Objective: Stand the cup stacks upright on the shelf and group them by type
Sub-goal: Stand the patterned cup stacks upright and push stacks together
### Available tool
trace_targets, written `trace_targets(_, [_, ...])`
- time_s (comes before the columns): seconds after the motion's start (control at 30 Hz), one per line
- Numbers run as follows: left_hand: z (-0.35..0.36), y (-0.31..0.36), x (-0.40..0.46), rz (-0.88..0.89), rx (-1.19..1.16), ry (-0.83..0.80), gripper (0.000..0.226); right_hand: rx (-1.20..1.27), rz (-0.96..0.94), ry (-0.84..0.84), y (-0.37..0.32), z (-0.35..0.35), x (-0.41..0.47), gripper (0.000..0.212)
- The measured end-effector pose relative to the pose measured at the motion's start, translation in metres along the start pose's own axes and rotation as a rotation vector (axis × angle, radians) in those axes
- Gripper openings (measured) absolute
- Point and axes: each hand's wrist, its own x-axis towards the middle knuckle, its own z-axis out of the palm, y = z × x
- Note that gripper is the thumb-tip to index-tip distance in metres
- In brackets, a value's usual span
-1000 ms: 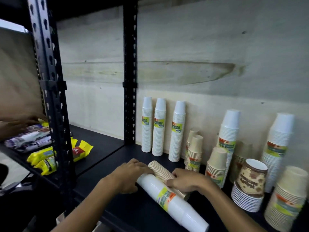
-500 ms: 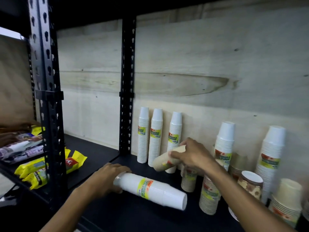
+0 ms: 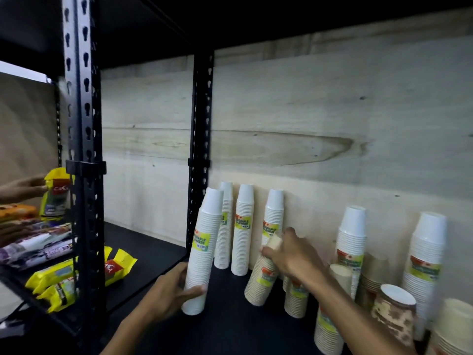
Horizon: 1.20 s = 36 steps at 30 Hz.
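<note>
Counted on the black shelf [image 3: 230, 326]: three slim white stacks [image 3: 242, 229] upright against the far plywood wall [image 3: 307, 111], two fatter white stacks [image 3: 351, 242] to the right, at least three beige stacks, of which a short one [image 3: 295, 301] stood under the right forearm, plus one brown-patterned cup [image 3: 394, 316] near the right edge. Cut off at the lower right: a cream stack [image 3: 453, 326], its base out of frame; partly hidden behind the right arm: the beige stacks' tops and labels, blurred, exact count uncertain. Left hand [image 3: 169, 293] wrapped round the lower end of a tall white stack [image 3: 203, 254], fingers curled and clamped on it, thumb across the front; stack nearly upright, leaning slightly right, base on the shelf near the front, just left of the slim white three. Right hand [image 3: 291, 252] closed round the top of a beige stack [image 3: 263, 275], tilted with its top to the right, base seemingly on the shelf, though hard to tell, between the tall white stack and the short beige one. On the left bay: three yellow packets [image 3: 51, 275] lying flat, several dark wrapped packs [image 3: 33, 242] behind, and another person's hand [image 3: 23, 188] at the frame edge touching an upright yellow pouch [image 3: 56, 196], grip not clear.
</note>
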Motion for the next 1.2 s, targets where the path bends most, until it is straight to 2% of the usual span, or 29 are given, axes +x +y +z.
trace_targets(0.17, [0.022,-0.004,0.000,-0.066,-0.086,0.036,0.046,-0.090,-0.052,0.017,0.003,0.029,-0.009,0.058])
trace_targets(0.4, [0.047,0.001,-0.002,-0.061,-0.123,0.146,0.054,-0.044,-0.092,0.062,0.009,0.058,-0.013,0.069])
trace_targets(0.57, [0.056,-0.007,-0.006,-0.032,-0.099,0.123,0.071,0.004,-0.008,-0.076,0.027,0.080,-0.023,0.078])
trace_targets(0.73, [0.056,-0.023,-0.006,-0.035,-0.073,0.066,0.070,0.082,0.048,-0.244,0.045,0.098,-0.030,0.076])
trace_targets(0.93, [0.061,-0.026,-0.003,-0.015,-0.052,0.091,0.074,0.105,0.057,-0.205,0.049,0.106,-0.027,0.060])
trace_targets(1.2, [0.062,-0.025,-0.002,-0.023,-0.062,0.110,0.070,0.117,0.080,-0.162,0.037,0.115,-0.026,0.061])
